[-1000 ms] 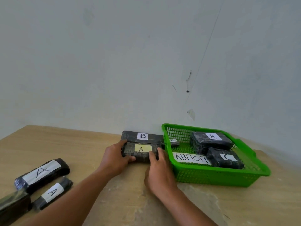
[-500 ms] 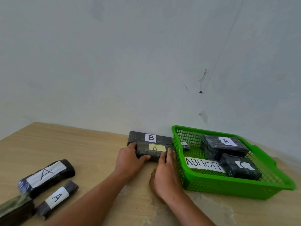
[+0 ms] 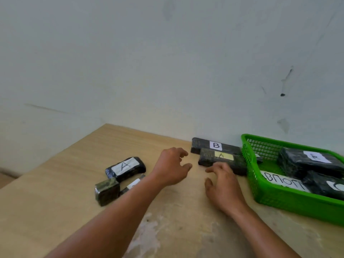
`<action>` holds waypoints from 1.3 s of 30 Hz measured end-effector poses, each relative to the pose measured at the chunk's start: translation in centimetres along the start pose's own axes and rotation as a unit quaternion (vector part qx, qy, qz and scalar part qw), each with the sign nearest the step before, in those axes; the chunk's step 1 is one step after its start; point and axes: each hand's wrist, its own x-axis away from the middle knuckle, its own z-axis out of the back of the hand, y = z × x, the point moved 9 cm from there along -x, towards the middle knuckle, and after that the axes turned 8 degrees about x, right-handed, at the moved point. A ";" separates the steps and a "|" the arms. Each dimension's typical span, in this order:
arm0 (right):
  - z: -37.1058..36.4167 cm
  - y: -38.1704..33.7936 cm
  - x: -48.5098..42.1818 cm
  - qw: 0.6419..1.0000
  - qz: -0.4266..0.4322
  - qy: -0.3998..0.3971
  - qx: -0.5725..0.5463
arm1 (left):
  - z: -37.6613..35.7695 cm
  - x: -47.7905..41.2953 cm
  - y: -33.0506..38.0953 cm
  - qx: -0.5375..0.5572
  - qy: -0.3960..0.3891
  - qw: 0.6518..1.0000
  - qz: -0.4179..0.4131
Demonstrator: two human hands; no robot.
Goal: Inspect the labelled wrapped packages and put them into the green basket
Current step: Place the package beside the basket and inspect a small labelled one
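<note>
A black wrapped package with a yellow A label (image 3: 223,158) lies on the table against the green basket (image 3: 290,199), in front of a longer package marked B (image 3: 214,145). My left hand (image 3: 172,167) hovers open just left of the A package, not touching it. My right hand (image 3: 222,183) is open in front of it, fingers spread, holding nothing. The basket holds two black packages (image 3: 305,162) (image 3: 323,185) and a white paper strip with letters (image 3: 283,181). Further left lie a package marked A (image 3: 125,167), a dark unlabelled one (image 3: 107,191) and a third, mostly hidden by my forearm.
The wooden table (image 3: 55,202) runs up to a pale wall (image 3: 167,71) behind the packages. Its left edge drops off diagonally. A worn whitish patch marks the tabletop near me.
Both hands have let go of the yellow-labelled A package and drawn back from it. The camera has swung left, so the basket now sits at the right edge.
</note>
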 end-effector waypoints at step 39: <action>4.7 2.5 11.6 0.839 -0.076 -0.013 -0.539 | -3.0 12.7 5.8 0.377 -0.062 0.914 0.133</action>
